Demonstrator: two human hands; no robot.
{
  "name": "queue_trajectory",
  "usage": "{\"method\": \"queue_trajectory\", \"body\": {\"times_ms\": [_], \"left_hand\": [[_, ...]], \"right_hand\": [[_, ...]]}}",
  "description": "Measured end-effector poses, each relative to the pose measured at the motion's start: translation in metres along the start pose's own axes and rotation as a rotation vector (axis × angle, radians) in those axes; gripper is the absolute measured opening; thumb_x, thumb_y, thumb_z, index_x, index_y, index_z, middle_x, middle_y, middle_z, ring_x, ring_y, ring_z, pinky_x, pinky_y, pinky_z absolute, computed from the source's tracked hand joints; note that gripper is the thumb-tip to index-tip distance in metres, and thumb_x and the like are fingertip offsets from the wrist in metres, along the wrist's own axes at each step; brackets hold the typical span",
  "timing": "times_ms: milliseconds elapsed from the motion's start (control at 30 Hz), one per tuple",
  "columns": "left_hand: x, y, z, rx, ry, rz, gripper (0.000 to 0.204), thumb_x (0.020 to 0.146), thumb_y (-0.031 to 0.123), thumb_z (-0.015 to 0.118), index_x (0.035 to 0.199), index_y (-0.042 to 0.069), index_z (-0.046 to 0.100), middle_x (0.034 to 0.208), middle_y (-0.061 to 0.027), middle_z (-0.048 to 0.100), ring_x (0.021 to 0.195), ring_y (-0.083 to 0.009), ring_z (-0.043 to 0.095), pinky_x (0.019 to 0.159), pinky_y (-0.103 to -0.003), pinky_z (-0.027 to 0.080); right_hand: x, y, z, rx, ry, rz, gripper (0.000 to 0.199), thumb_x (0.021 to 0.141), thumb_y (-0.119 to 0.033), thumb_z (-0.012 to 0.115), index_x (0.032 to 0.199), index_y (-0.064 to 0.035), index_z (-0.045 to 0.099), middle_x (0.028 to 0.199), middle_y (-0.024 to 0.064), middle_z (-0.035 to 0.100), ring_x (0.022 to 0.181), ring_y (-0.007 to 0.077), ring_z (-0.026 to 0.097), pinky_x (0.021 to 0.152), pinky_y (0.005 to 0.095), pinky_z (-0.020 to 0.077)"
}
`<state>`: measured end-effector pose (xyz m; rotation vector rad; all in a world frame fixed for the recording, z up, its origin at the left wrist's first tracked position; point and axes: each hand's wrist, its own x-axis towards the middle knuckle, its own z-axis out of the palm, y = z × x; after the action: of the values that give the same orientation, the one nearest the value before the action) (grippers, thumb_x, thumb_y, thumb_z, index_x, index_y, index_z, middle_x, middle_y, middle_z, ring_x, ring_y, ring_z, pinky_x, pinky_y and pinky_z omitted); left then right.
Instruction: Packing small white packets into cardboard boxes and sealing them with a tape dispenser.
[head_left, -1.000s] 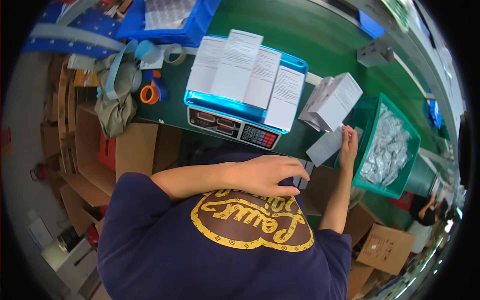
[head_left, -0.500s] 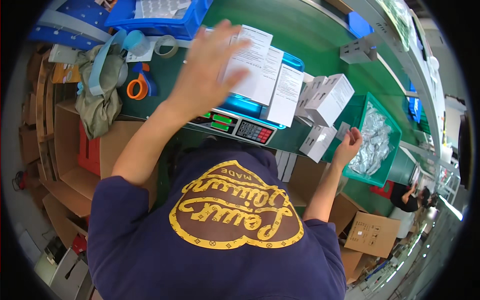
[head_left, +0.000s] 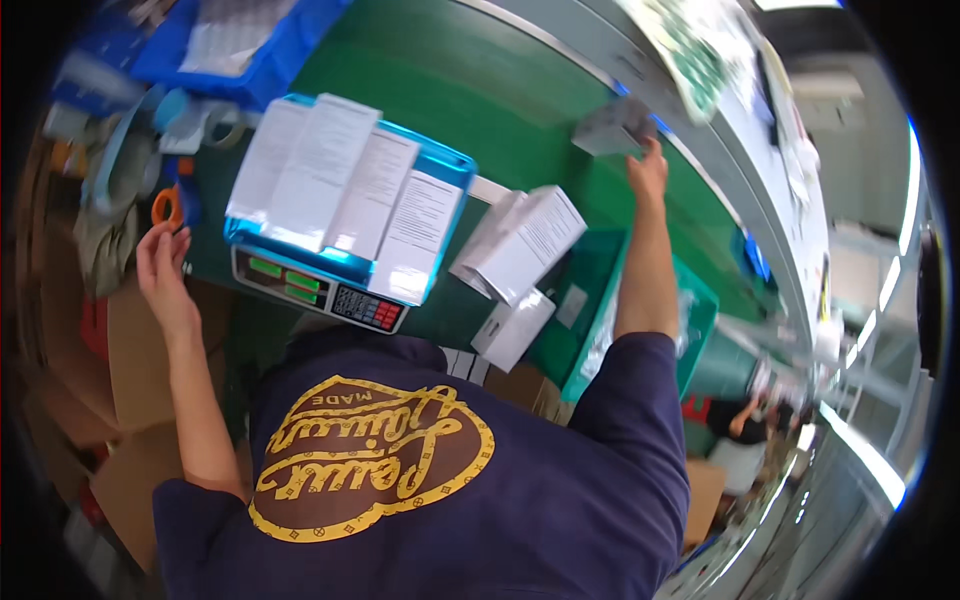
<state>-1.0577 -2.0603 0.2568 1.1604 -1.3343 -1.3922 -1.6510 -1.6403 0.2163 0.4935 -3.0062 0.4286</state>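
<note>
— Green felt-like covering is seen over the desk; what is held above it?

— A pale grey box is gripped by the right hand, with the arm stretched out toward the far edge of the desk, close under the grey rail that runs along that edge. The fingers are closed on the box's near side.

— And the left hand?

— It is held open, fingers spread and raised, at the near left edge of the desk. Nothing is gripped by it. Orange-handled scissors are found just beside its fingertips; contact cannot be told.

— What is set in the middle?

— A blue weighing scale is placed at the near edge, its keypad turned toward the person. Its platform is covered by several printed paper sheets laid side by side.

— To the right of it?

— White cartons are stacked just beside the scale, one tilted, and a smaller white carton is seen below them at the near edge. A green bin is seen beyond those, partly hidden by the right arm. A blue tray is seen at the far left corner.
</note>
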Motion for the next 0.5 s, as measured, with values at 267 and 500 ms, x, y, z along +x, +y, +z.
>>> {"method": "queue_trajectory", "body": {"times_ms": [267,500], "left_hand": [[-0.15,0.048,0.087,0.424,-0.412,0.948,0.01,0.077,0.008,0.07,0.083,0.009,0.061,0.1,-0.0102,0.059,0.091,-0.0277,0.06,0.073,-0.04,0.049],[-0.224,0.053,0.19,-0.222,-1.195,0.656,0.067,0.073,0.019,0.076,0.131,0.001,0.046,0.132,-0.0185,0.047,0.122,-0.0359,0.049,0.098,-0.041,0.046]], "right_hand": [[0.03,0.061,-0.024,-0.426,0.064,-0.215,0.039,0.089,-0.043,0.06,0.124,-0.0267,0.062,0.109,0.0096,0.07,0.098,0.0351,0.067,0.08,0.0483,0.0528],[-0.164,-0.046,-0.223,-0.494,-0.152,-0.281,0.029,0.084,-0.033,0.069,0.096,-0.0066,0.065,0.085,0.0168,0.067,0.076,0.0343,0.064,0.067,0.0447,0.0476]]}}
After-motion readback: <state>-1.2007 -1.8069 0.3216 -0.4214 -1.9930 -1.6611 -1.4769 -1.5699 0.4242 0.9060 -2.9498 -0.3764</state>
